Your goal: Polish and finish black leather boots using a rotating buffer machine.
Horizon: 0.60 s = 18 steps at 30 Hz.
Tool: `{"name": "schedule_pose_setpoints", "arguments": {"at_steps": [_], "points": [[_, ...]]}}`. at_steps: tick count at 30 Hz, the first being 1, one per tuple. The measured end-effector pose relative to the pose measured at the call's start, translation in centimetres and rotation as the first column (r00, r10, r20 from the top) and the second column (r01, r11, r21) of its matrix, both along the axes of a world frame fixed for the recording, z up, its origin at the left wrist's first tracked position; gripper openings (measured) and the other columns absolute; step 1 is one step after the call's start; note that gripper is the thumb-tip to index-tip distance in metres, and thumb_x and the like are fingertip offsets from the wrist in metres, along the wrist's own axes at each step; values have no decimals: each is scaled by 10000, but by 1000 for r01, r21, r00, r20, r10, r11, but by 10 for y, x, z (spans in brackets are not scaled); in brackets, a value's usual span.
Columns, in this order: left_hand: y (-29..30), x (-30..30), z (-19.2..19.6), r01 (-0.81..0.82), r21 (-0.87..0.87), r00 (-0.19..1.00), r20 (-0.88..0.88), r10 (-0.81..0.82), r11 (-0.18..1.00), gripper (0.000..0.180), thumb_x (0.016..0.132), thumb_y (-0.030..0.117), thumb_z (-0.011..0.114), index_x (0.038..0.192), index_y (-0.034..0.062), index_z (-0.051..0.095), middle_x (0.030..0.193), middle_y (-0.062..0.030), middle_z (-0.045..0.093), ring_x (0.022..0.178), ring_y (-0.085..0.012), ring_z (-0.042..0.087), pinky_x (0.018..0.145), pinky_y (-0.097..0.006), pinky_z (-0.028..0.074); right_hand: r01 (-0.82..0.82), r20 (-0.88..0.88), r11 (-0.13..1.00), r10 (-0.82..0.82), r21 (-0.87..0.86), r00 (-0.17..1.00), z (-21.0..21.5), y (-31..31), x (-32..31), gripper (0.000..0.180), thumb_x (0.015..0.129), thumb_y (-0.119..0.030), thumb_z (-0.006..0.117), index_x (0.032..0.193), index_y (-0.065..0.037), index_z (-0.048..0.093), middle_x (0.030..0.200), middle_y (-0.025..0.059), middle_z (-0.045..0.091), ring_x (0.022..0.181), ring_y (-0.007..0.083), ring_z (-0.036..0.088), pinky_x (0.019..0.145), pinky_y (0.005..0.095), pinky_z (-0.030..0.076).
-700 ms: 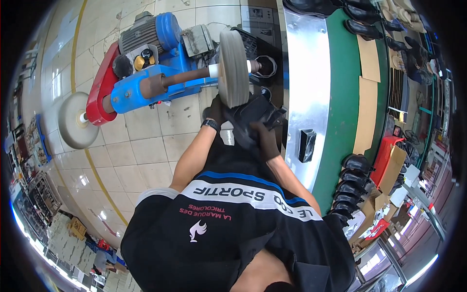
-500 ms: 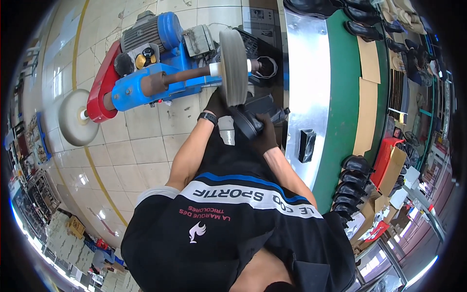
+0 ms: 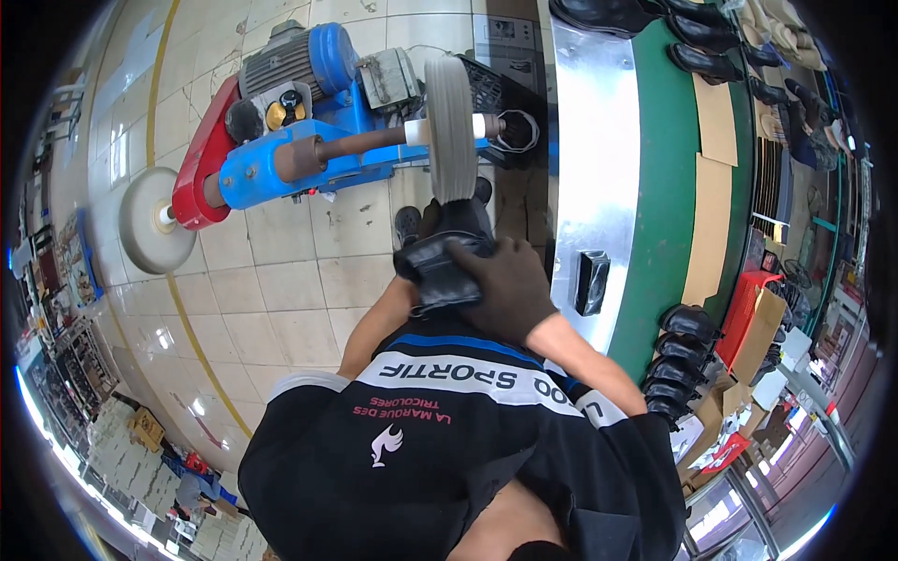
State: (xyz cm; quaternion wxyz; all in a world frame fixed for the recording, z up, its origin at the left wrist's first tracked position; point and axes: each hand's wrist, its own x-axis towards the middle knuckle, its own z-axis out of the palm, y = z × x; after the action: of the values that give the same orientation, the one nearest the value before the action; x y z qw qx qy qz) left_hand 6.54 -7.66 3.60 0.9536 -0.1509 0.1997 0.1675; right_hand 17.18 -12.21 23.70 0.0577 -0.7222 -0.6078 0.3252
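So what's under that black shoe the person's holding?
Part of the left hand shows at the left side of the black shoe. The rest of that hand, and whatever else is under there, is covered. The right hand rests on top.

Most of the left hand (image 3: 428, 222) is hidden from me behind the black shoe (image 3: 447, 273); the buffing wheel (image 3: 452, 131) is blurred along its face, and I cannot tell whether the two touch. The upper edge cuts off another shoe (image 3: 603, 15).
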Motion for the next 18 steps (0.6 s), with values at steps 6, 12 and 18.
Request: {"name": "schedule_pose_setpoints", "arguments": {"at_steps": [6, 12, 18], "points": [[3, 18, -11, 13, 97, 999, -43, -9, 995, 526, 894, 417, 355, 1225, 10, 398, 1126, -158, 533, 1012, -242, 528, 887, -362, 419, -278, 179, 956, 291, -95, 940, -77, 49, 8, 264, 601, -194, 632, 863, -161, 628, 704, 140, 585, 722, 331, 580, 631, 399, 438], [11, 25, -33, -28, 175, 994, -95, 46, 984, 506, 878, 381, 412, 1217, 4, 408, 1101, -164, 544, 1000, -243, 535, 875, -355, 425, -94, 72, 983, 83, 160, 994, -72, 9, 23, 528, 586, -215, 646, 1106, -191, 560, 746, 191, 529, 725, 347, 529, 645, 423, 424], [15, 8, -97, 140, 621, 857, -466, 219, 771, 462, 831, 273, 501, 1192, -7, 432, 1065, -174, 562, 977, -242, 548, 845, -337, 436, 620, -601, 683, -696, -386, 393, -83, -46, 32, 392, 697, -242, 632, 1023, -31, 573, 877, 127, 610, 791, 241, 598, 726, 324, 468]]}}
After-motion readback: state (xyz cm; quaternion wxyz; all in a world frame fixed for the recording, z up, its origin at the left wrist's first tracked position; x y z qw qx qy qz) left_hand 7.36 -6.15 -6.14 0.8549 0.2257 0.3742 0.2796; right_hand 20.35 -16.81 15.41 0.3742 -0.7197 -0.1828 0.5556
